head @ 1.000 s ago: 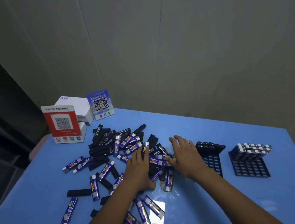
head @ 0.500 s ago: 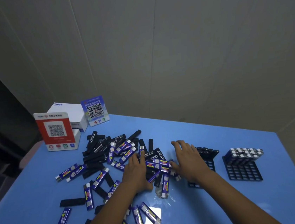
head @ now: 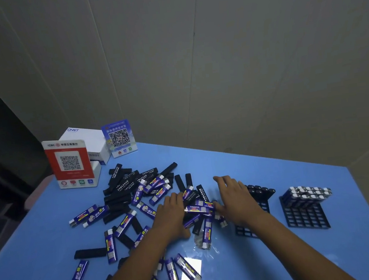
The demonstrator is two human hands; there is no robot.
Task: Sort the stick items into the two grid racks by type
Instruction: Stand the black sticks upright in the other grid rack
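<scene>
A loose pile of black sticks [head: 121, 196] and blue-labelled sticks [head: 155, 183] covers the middle of the blue table [head: 285, 167]. My left hand [head: 172, 215] lies flat on the pile's right part, fingers straight. My right hand [head: 233, 197] rests beside it, fingers spread over the sticks, its thumb touching a blue-labelled stick [head: 198, 209] between the two hands. Behind my right hand stands a black grid rack [head: 262, 196] with black sticks in its far row. Further right, a second grid rack [head: 304, 214] holds several blue-labelled sticks [head: 307, 195] in its far rows.
A red QR-code stand [head: 70, 163], a white box [head: 87, 141] and a blue QR-code stand [head: 119, 138] are at the table's far left corner. A clear wrapper [head: 204, 244] lies near the hands. A grey wall runs close behind the table.
The view has shifted a little. Both hands stay on the pile; my right hand has slid slightly toward the sticks between the hands.
</scene>
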